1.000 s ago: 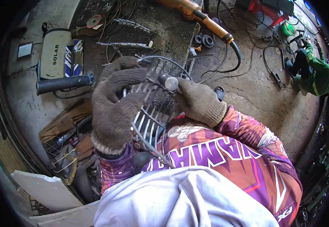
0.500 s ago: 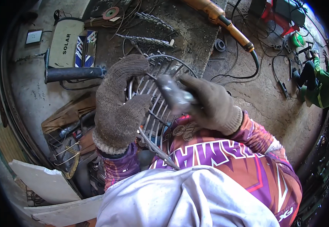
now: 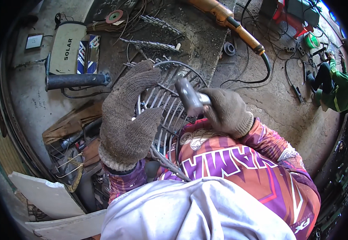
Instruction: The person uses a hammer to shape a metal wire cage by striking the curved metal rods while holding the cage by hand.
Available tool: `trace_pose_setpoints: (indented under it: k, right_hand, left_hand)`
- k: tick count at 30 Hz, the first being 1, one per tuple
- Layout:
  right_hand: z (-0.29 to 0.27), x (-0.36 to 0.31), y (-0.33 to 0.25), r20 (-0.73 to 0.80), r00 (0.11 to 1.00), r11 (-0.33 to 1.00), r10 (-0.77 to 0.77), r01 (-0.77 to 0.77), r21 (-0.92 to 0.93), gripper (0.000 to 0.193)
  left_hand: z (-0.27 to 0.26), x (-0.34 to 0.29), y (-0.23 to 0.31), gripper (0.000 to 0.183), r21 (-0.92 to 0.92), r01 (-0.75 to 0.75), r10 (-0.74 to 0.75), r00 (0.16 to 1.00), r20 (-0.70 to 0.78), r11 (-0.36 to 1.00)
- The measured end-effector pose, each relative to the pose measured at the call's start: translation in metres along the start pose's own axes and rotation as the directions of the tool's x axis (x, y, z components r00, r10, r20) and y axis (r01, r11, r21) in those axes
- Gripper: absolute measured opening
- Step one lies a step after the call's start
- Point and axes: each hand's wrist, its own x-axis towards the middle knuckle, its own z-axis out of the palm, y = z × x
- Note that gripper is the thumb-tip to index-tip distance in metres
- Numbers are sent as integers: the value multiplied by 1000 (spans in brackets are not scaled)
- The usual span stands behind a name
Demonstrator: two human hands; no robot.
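Observation:
My left hand [image 3: 126,120], in a brown knitted glove, curls over the left side of a round metal grate [image 3: 170,106]. Its thumb and fingers bend around the rim, partly hiding it. The grate has a ring-shaped rim and several parallel bars, and it leans close against my body. In my right hand [image 3: 228,114], gloved the same way, is a hammer, gripped close to its head. The grey hammer head [image 3: 188,97] hangs over the bars; whether it touches them I cannot tell. Most of the handle is hidden by the glove.
An orange power tool [image 3: 240,28] lies at the far side with its cable. Two rows of short metal bars [image 3: 152,44] and a cutting disc [image 3: 114,16] are beyond the grate. At left are a pale box [image 3: 68,46] and a dark pipe [image 3: 78,81]. A person in green [image 3: 338,90] crouches far right.
The hammer head has shifted slightly right and is less blurred. My left hand keeps its place on the grate. The whole view has moved a little.

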Motion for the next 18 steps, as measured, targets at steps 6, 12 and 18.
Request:
trace_pose_setpoints:
  k: [6,12,18]
  right_hand:
    - [9,13,16,18,999,982,42,-38,-188,33]
    - [-7,10,-11,2,998,995,-64,64,-76,33]
    - [2,17,7,105,970,956,217,-190,-225,34]
  left_hand:
    - [4,-4,2,59,58,-34,34,999,-8,998]
    - [5,-2,0,59,25,-39,39,999,-3,999]
    - [12,-6,17,62,-134,181,-187,982,-34,974]
